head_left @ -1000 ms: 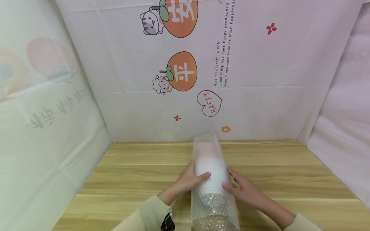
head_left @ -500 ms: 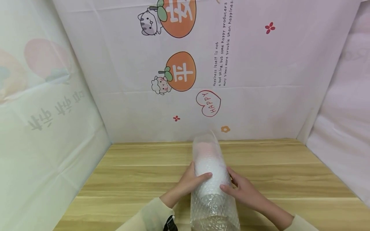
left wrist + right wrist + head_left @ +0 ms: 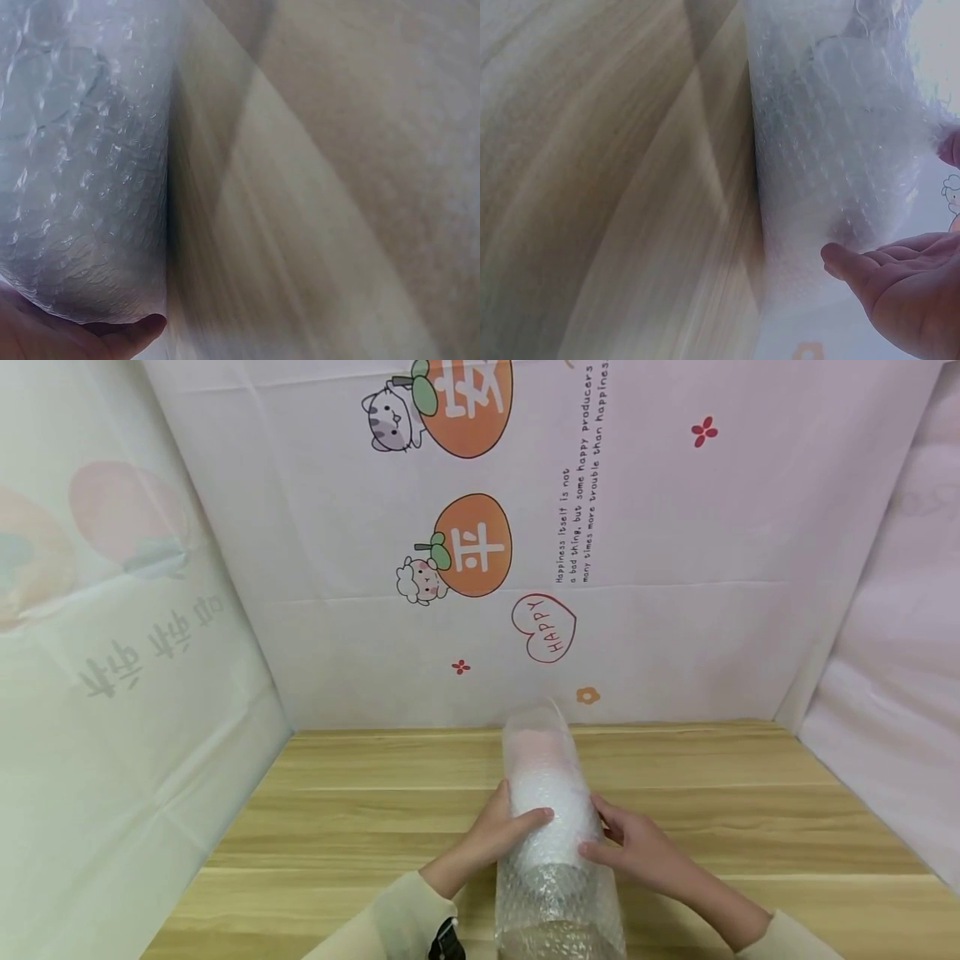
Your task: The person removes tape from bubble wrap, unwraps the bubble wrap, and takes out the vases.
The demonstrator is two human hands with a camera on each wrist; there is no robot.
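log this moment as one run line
bubble-wrapped bundle: held between both hands | left hand: holds left side | right hand: holds right side | surface: wooden table

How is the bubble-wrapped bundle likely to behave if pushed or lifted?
The bundle would likely roll if pushed sideways, given its rounded sides. The clear wrap at its near end may crumple, looking thin and see-through. Its shiny surface might prove slippery.

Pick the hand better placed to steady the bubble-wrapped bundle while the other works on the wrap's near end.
Left, I'd judge: the left hand lays its thumb farther across the top of the bundle than the right hand does.
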